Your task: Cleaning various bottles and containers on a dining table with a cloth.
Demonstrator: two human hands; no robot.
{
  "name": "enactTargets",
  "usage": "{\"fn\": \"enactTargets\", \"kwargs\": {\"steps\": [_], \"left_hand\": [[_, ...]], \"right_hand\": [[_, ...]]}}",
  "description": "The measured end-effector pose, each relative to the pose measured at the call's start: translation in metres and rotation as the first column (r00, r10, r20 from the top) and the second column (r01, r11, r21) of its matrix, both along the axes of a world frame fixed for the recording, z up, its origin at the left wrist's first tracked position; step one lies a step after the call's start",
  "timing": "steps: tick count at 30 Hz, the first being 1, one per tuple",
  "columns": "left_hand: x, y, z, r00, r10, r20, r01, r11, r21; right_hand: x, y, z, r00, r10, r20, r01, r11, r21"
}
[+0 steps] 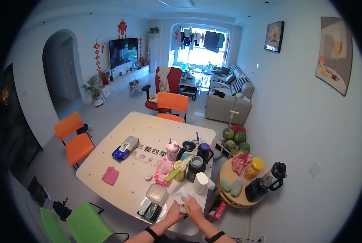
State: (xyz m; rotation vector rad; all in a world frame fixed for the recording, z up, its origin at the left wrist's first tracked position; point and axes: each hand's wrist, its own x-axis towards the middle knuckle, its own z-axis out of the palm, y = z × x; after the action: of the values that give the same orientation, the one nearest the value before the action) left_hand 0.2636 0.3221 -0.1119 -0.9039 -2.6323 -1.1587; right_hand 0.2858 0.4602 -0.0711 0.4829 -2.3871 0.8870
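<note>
At the table's near right corner, my left hand [174, 213] and my right hand [192, 207] are close together on a crumpled white sheet [182, 195], thin like tissue or plastic film. Both hands look closed on it; whether something is wrapped inside is hidden. Just left of them lies a black tray pack [153, 213] with a white piece on top. A clear plastic box [156, 193] sits behind that pack. Beyond the sheet stands a white cup [200, 183], beside a dark lidded jar [196, 167].
On the table [126, 194] are a yellow-green canister [180, 171], a pink bag [162, 168], a pink tumbler [172, 150], a wipes pack [125, 148] and a pink cloth [110, 176]. A round side table [229, 175] holds a blender [270, 182]. Chairs surround the table, including a green chair [88, 222].
</note>
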Motion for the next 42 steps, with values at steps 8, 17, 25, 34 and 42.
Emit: {"fn": "enactTargets", "kwargs": {"steps": [8, 17, 25, 34, 42], "left_hand": [[-0.005, -0.028, 0.040, 0.907, -0.044, 0.419, -0.021, 0.989, 0.149], [-0.006, -0.059, 0.003, 0.948, -0.307, 0.079, 0.280, 0.928, 0.246], [0.004, -0.044, 0.030, 0.880, -0.414, 0.233, 0.234, 0.804, 0.546], [-0.005, -0.050, -0.025, 0.910, -0.325, 0.258, 0.268, 0.935, 0.231], [-0.003, -0.055, 0.006, 0.889, -0.289, 0.356, 0.223, 0.951, 0.214]], "right_hand": [[-0.007, -0.036, 0.001, 0.963, -0.212, 0.164, 0.228, 0.970, -0.085], [0.022, -0.081, 0.002, 0.931, -0.365, 0.023, 0.366, 0.930, -0.047], [0.003, -0.073, -0.017, 0.889, -0.413, 0.196, 0.457, 0.830, -0.321], [0.007, -0.067, -0.020, 0.904, -0.219, 0.368, 0.394, 0.760, -0.517], [0.018, -0.079, -0.004, 0.863, -0.283, 0.419, 0.480, 0.717, -0.505]]}}
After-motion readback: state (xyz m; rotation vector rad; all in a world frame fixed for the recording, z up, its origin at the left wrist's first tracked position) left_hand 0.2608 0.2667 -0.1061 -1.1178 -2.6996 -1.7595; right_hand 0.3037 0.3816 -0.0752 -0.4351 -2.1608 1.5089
